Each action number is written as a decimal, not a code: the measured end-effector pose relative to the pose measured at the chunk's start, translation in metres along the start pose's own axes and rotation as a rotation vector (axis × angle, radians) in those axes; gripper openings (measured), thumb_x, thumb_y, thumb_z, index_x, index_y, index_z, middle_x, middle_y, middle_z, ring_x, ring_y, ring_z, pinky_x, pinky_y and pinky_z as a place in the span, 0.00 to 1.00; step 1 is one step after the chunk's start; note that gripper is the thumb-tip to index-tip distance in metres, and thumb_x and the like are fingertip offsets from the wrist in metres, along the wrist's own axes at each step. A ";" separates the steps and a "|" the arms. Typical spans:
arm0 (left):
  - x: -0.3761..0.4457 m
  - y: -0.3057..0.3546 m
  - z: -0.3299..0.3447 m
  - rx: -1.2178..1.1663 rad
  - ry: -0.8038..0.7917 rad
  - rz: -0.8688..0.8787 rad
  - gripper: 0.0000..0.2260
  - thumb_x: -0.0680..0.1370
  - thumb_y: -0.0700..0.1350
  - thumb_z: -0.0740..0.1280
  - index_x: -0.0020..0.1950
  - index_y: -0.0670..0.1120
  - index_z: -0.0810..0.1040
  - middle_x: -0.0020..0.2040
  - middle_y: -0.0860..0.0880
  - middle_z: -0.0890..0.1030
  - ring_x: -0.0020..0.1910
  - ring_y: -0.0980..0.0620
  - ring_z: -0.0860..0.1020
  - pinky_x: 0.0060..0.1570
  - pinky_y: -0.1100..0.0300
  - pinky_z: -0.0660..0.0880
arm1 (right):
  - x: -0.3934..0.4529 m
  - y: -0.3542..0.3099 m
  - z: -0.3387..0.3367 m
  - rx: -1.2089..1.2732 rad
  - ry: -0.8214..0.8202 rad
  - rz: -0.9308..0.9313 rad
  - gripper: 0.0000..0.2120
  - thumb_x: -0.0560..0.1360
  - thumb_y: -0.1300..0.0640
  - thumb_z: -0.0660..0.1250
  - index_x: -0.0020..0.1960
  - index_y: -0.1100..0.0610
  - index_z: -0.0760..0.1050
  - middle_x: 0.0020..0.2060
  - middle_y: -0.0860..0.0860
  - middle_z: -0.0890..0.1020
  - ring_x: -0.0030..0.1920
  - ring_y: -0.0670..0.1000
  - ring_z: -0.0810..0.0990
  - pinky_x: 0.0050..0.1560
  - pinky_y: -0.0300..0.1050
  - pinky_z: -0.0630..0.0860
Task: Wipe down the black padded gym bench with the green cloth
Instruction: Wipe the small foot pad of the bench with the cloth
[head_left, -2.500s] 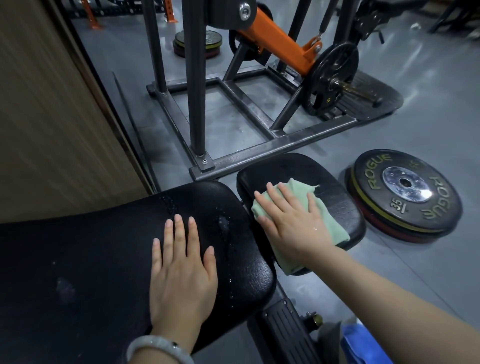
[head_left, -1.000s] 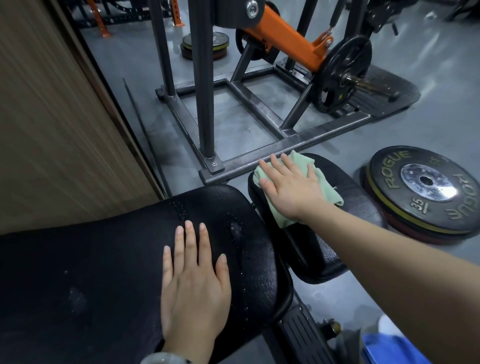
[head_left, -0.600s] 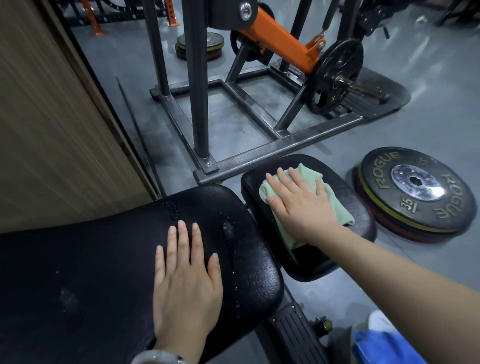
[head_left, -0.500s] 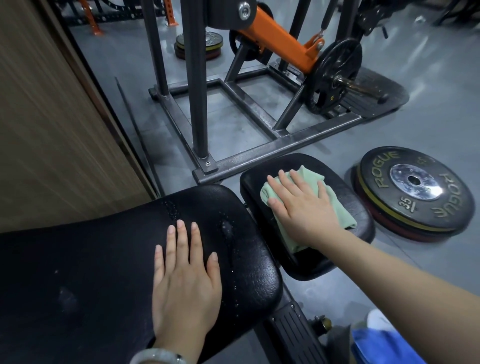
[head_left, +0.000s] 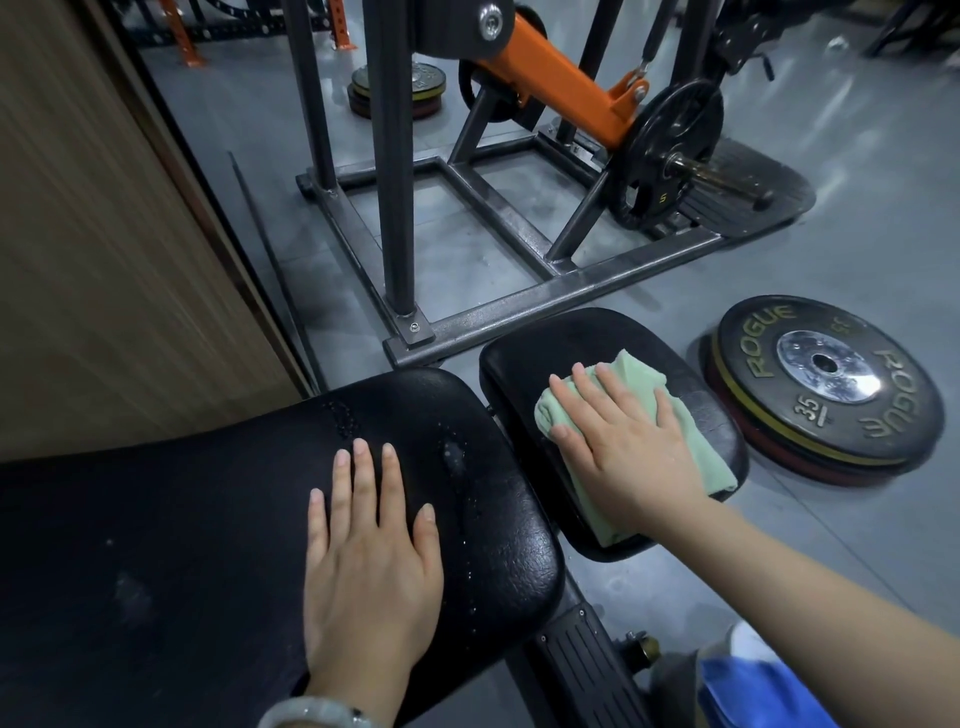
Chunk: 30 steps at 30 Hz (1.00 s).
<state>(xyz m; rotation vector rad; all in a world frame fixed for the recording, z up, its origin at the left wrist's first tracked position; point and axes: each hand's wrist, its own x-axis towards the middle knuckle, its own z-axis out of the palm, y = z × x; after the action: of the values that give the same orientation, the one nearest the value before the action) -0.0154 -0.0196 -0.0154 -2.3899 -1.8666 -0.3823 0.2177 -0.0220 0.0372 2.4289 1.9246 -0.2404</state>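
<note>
Right hand (head_left: 626, 447) has drawn the green cloth (head_left: 636, 387) back nearer across the seat pad (head_left: 524, 358), fingers flat; left hand (head_left: 371, 561) unchanged, flat on the back pad (head_left: 208, 519); droplets remain there.

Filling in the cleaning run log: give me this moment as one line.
phase: wiping | right hand: flat on green cloth, small seat pad | left hand: flat on large pad | droplets: remain

This is a gym. A grey rubber floor (head_left: 857, 171) carries a steel-framed plate-loaded machine (head_left: 519, 291) with an orange lever arm (head_left: 561, 83) and a black weight plate (head_left: 670, 156) on its peg. To the right, a bumper plate (head_left: 831, 384) marked ROGUE and 35 lies flat. More plates (head_left: 397, 91) are stacked farther back, and a black padded bench (head_left: 208, 519) fills the near left.
</note>
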 end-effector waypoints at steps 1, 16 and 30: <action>0.000 0.000 0.000 0.001 0.002 0.000 0.26 0.82 0.55 0.48 0.75 0.41 0.63 0.76 0.43 0.62 0.76 0.48 0.56 0.72 0.50 0.49 | -0.001 0.000 0.000 -0.006 -0.004 0.000 0.38 0.68 0.37 0.24 0.77 0.39 0.39 0.78 0.40 0.44 0.77 0.45 0.38 0.74 0.62 0.41; 0.001 0.002 -0.001 -0.010 0.012 -0.002 0.26 0.81 0.54 0.48 0.75 0.41 0.63 0.76 0.43 0.62 0.76 0.49 0.56 0.73 0.51 0.48 | 0.016 -0.005 -0.004 -0.007 -0.017 -0.037 0.27 0.79 0.38 0.34 0.77 0.39 0.40 0.78 0.42 0.43 0.77 0.46 0.38 0.74 0.65 0.42; 0.001 0.002 -0.001 -0.008 0.014 0.000 0.27 0.81 0.54 0.49 0.75 0.40 0.64 0.76 0.42 0.63 0.76 0.47 0.58 0.71 0.48 0.53 | 0.054 -0.017 -0.008 0.049 -0.005 -0.030 0.25 0.82 0.42 0.41 0.78 0.40 0.44 0.79 0.43 0.45 0.78 0.46 0.40 0.73 0.66 0.39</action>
<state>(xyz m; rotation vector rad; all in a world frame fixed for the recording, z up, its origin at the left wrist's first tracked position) -0.0137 -0.0190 -0.0139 -2.3862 -1.8629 -0.4057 0.2142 0.0351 0.0389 2.4278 1.9773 -0.2981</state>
